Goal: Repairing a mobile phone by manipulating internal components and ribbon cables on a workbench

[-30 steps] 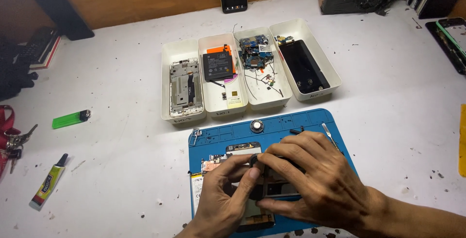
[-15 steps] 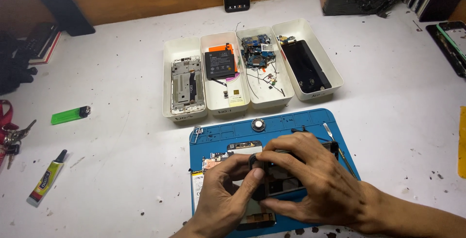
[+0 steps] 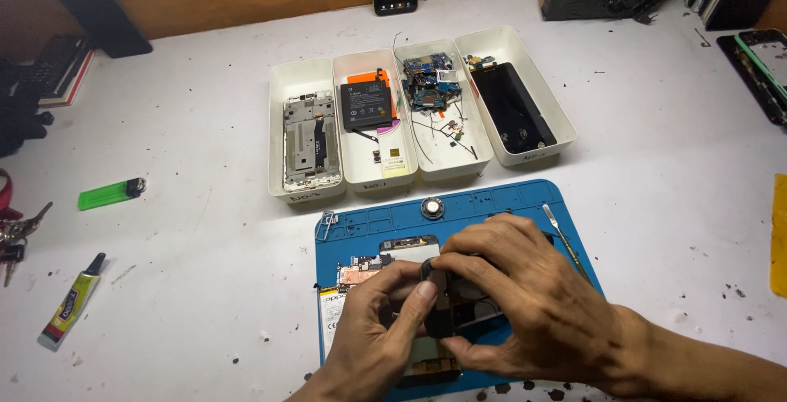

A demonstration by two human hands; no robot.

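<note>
Both of my hands work over an opened phone [image 3: 407, 254] that lies on a blue repair mat [image 3: 492, 205]. My left hand [image 3: 373, 328] pinches a small dark part [image 3: 430, 275] above the phone with thumb and forefinger. My right hand [image 3: 525, 295] curls over the same part from the right, fingers bent onto it. Most of the phone body is hidden under my hands. A white battery [image 3: 329, 312] pokes out at the phone's left side.
Behind the mat stand four white trays: phone frame [image 3: 310, 141], battery [image 3: 370, 105], circuit boards and wires [image 3: 430, 86], black screen [image 3: 512, 107]. A metal spudger [image 3: 561, 238] and round speaker [image 3: 432, 207] lie on the mat. Green lighter [image 3: 111, 194], glue tube [image 3: 74, 299], keys at left.
My hands have stayed over the phone, fingers shifting slightly on the small dark part. The camera view has tilted a little; nothing else on the table moved.
</note>
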